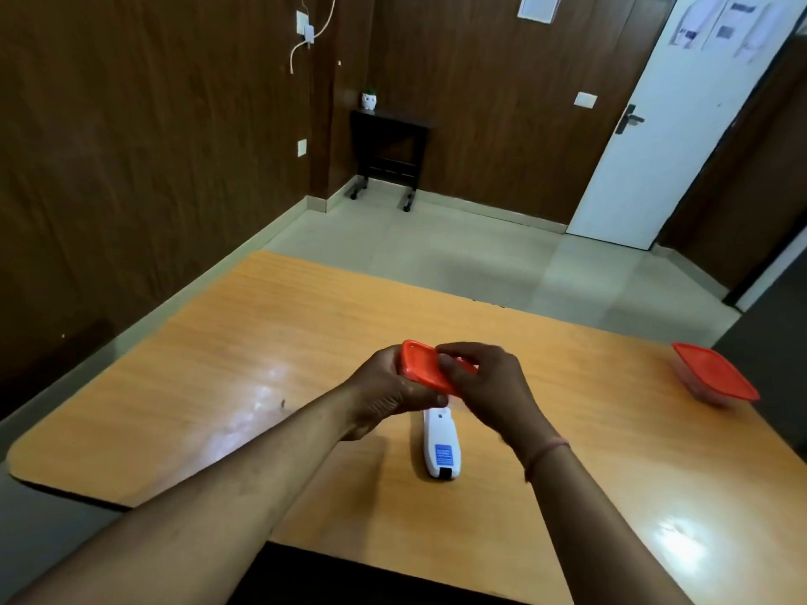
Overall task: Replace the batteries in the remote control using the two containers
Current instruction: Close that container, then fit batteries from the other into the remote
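Both hands meet above the middle of the wooden table [270,342], gripping a small container with an orange lid [421,366]. The left hand [388,390] wraps around its left side and underneath, thumb along the near edge, while the right hand [484,386] has its fingers curled over the lid's right end. The white remote control [441,445] lies face down on the table just near of the hands (blue label up). A second orange-lidded container [716,373] sits at the far right edge, closed
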